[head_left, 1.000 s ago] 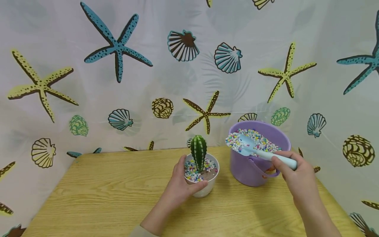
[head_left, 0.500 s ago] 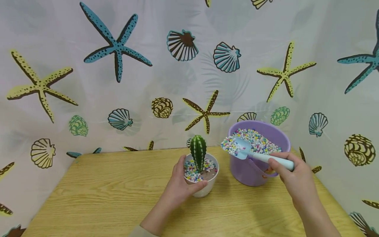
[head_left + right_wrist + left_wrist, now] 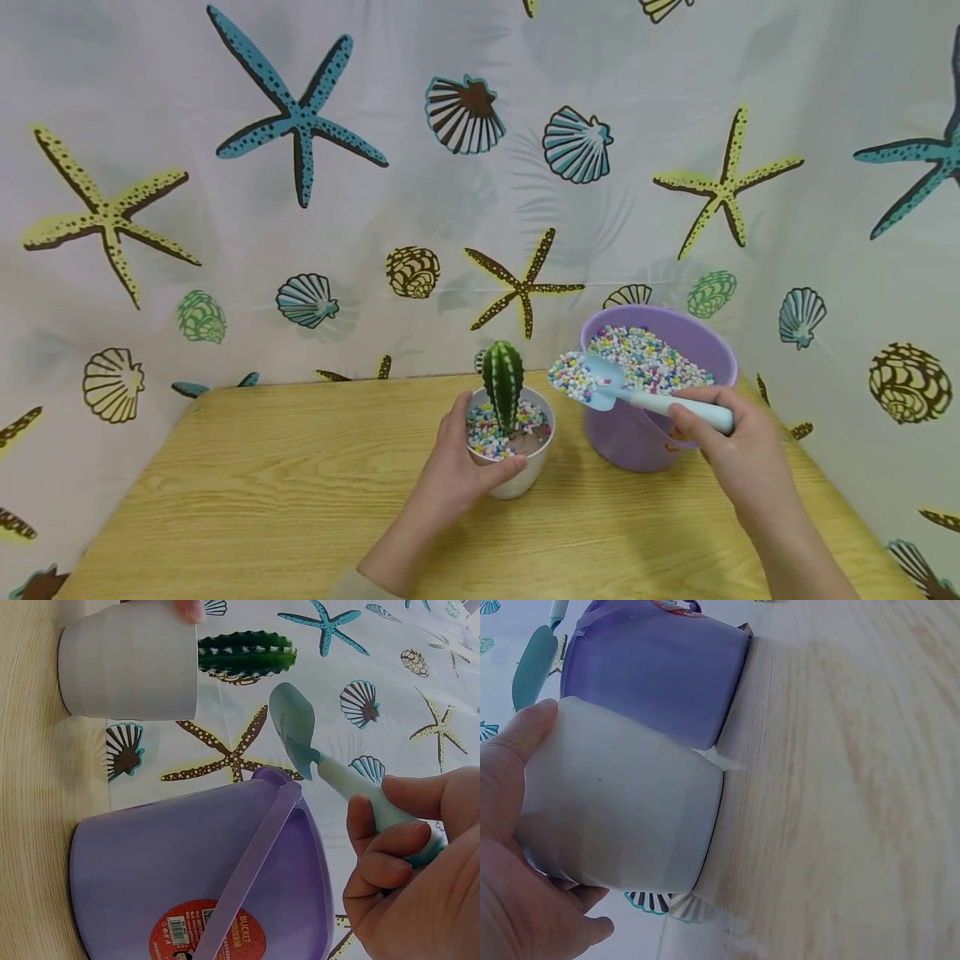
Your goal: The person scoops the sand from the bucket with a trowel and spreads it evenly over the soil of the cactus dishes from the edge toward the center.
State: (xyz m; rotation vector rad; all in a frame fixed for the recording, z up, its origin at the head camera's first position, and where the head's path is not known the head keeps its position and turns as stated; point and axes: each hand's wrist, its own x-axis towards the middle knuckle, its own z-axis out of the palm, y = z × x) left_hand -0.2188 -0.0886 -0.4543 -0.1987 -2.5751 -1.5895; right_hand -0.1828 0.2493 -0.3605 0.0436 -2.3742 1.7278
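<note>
In the head view my left hand (image 3: 459,479) holds the white flower pot (image 3: 521,482) by its left side, thumb near the front rim. A small green cactus (image 3: 502,383) stands upright in it, with multicoloured pebbles (image 3: 486,433) round its left and back. Bare brown surface shows at the front right of the pot. My right hand (image 3: 746,450) grips a light blue hand trowel (image 3: 678,408) by its handle. Colourful pebbles (image 3: 574,377) are heaped on the blade, which hangs between the pot and the purple bucket (image 3: 626,442). The right wrist view shows fingers curled round the trowel's handle.
The bucket holds many more pebbles (image 3: 652,358); its handle (image 3: 247,870) hangs down the near side. Pot and bucket stand close together on the wooden table (image 3: 300,467). A curtain (image 3: 360,200) with starfish and shells rises behind the table and along its sides.
My right hand has carried the loaded trowel left, from over the bucket toward the pot. The left hand and the pot have stayed in place.
</note>
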